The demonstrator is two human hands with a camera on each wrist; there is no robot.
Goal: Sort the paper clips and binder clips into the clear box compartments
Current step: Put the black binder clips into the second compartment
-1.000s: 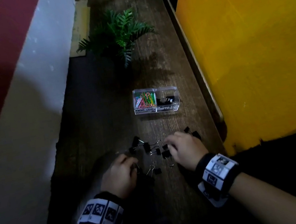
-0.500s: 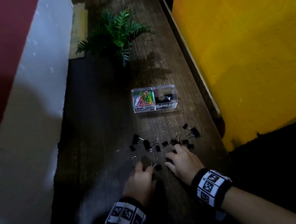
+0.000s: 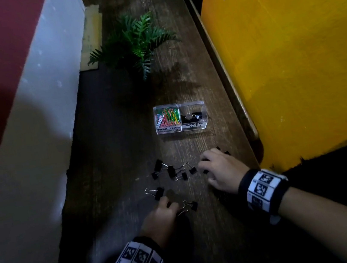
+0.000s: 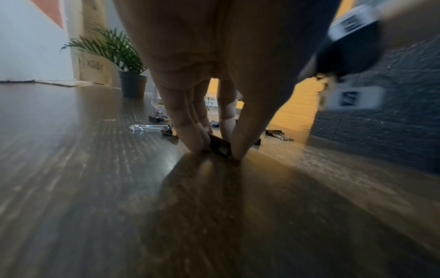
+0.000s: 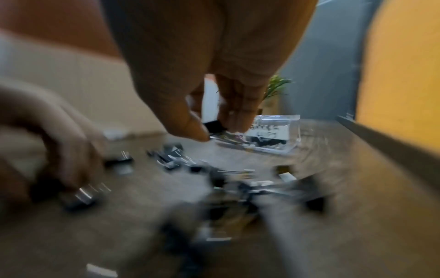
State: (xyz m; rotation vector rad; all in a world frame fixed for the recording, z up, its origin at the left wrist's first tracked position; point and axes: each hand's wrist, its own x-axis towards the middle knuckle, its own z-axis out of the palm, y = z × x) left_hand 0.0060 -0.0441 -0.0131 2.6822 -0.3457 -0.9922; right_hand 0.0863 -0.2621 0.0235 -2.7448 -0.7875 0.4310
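A clear two-compartment box (image 3: 202, 104) stands mid-table; coloured paper clips (image 3: 167, 118) fill its left half and black binder clips (image 3: 193, 117) lie in its right half. Several black binder clips (image 3: 170, 171) are scattered on the wood in front of it. My left hand (image 3: 166, 203) is low on the table, and the left wrist view shows its thumb and fingers pinching a binder clip (image 4: 220, 146) that rests on the wood. My right hand (image 3: 205, 167) is over the right-hand cluster; in the blurred right wrist view it pinches a black binder clip (image 5: 214, 126) above the table.
A potted fern (image 3: 134, 42) stands behind the box. A yellow wall (image 3: 292, 57) with a raised wooden ledge (image 3: 221, 67) runs along the right, and a white and red wall (image 3: 7, 111) along the left. Flat cardboard (image 3: 91, 37) lies at the far left.
My right hand has moved forward and right, from beside the left hand to the right-hand clips. My left hand has stayed low by the nearest clips.
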